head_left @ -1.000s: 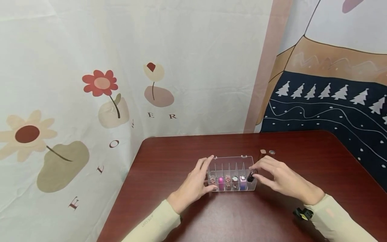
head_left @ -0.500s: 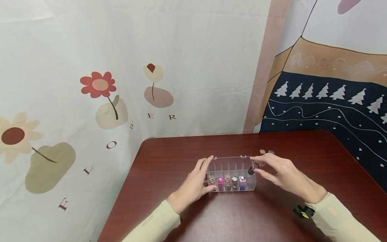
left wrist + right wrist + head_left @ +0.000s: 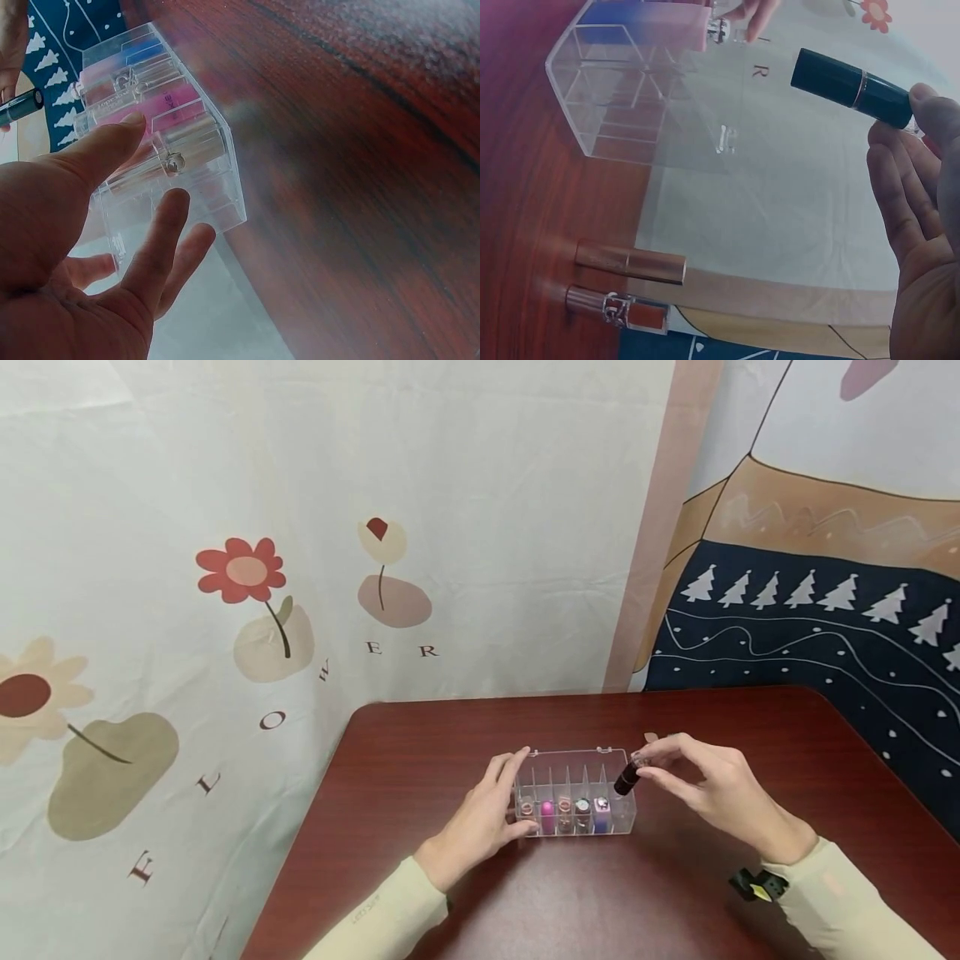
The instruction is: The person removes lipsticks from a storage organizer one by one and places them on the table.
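My right hand (image 3: 712,785) pinches a dark lipstick tube (image 3: 851,88) by one end, between thumb and fingers. The tube tilts above the rightmost compartment of a clear divided lipstick organizer (image 3: 622,822). At the organizer's left end, my left hand (image 3: 483,814) holds it, thumb at the front and fingertips toward the upper back. Several lipsticks stand in its compartments, among them a bright pink tube (image 3: 547,815) and a blue and lilac one (image 3: 602,815). In the right wrist view the compartment at the near end holds nothing.
A rose-gold lipstick (image 3: 630,262) and a clear-capped lipstick (image 3: 619,307) stand on the table behind my right hand. The dark red wooden table (image 3: 420,752) meets a printed cloth backdrop (image 3: 495,527) at the back.
My right hand has raised the dark lipstick up out of the rightmost compartment and drawn it slightly right. My left hand has kept its place on the organizer.
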A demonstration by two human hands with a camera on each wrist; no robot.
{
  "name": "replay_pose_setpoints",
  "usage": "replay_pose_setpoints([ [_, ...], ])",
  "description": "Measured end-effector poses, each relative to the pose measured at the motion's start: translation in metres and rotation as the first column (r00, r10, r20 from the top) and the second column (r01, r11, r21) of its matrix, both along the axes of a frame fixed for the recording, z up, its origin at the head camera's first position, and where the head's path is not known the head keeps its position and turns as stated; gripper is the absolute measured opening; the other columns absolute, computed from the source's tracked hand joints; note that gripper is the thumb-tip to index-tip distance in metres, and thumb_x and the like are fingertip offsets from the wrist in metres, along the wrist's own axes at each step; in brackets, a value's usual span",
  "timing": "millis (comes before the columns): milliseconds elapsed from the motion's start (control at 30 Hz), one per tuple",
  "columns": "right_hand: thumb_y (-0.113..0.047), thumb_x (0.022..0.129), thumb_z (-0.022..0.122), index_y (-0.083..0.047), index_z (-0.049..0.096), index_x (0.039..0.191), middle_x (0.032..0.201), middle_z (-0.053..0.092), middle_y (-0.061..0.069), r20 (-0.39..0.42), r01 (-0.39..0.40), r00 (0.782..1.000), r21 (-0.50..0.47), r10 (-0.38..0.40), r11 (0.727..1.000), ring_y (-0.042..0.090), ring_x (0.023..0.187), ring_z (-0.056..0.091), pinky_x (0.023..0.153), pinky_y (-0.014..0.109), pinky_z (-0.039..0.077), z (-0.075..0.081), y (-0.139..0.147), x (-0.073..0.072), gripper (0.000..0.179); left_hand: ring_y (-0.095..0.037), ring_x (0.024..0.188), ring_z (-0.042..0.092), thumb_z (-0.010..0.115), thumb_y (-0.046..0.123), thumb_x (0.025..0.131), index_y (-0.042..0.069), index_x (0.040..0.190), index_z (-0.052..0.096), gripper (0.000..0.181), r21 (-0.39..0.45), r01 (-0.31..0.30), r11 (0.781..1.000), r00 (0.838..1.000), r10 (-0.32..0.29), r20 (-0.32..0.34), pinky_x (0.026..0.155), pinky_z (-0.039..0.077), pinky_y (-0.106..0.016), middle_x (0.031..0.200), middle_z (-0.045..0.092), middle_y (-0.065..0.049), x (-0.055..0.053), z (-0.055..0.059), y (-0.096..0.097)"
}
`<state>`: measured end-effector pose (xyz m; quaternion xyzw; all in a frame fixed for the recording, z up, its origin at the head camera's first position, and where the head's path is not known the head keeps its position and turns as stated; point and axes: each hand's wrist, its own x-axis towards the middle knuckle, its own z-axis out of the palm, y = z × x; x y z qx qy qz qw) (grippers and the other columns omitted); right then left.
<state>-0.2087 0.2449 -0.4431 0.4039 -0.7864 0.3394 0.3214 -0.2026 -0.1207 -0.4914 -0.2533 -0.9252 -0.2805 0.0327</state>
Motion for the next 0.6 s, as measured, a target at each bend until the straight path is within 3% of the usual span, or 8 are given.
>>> replay_pose_setpoints([
  [233,-0.053,0.111,0.074,-0.008,0.084,0.121,0.111,0.09,0.008,0.017,0.004,1.0,-0.072,-0.003,0.997,-0.012,0.12,0.078,0.096,0.007,0.062,0.002,0.008,-0.003,0.047,-0.006,0.077,0.061,0.1,0.022,0.095,0.015,0.184,0.03,0.113,0.0,-0.003,1.0,1.0,0.003,0.0,0.08,0.065,-0.025,0.173,0.049,-0.016,0.0,0.0,0.001],
  [433,-0.053,0.109,0.075,-0.005,0.085,0.119,0.106,0.089,0.009,0.026,0.046,0.999,-0.116,-0.043,0.992,-0.01,0.096,0.08,0.09,0.006,0.061,0.002,0.02,-0.007,0.05,-0.004,0.071,0.055,0.1,0.02,0.095,0.015,0.184,0.03,0.113,0.012,-0.001,1.0,1.0,0.001,0.015,0.076,0.062,-0.022,0.172,0.048,-0.017,-0.001,-0.001,0.001],
  [600,-0.051,0.107,0.076,-0.008,0.085,0.121,0.107,0.089,0.007,0.065,0.087,0.995,-0.126,-0.079,0.988,-0.008,0.091,0.079,0.089,0.005,0.06,-0.001,0.031,-0.008,0.047,-0.003,0.072,0.055,0.101,0.019,0.095,0.016,0.184,0.03,0.114,0.018,-0.003,1.0,1.0,0.003,0.022,0.076,0.062,-0.022,0.172,0.048,-0.017,-0.001,-0.001,0.001],
])
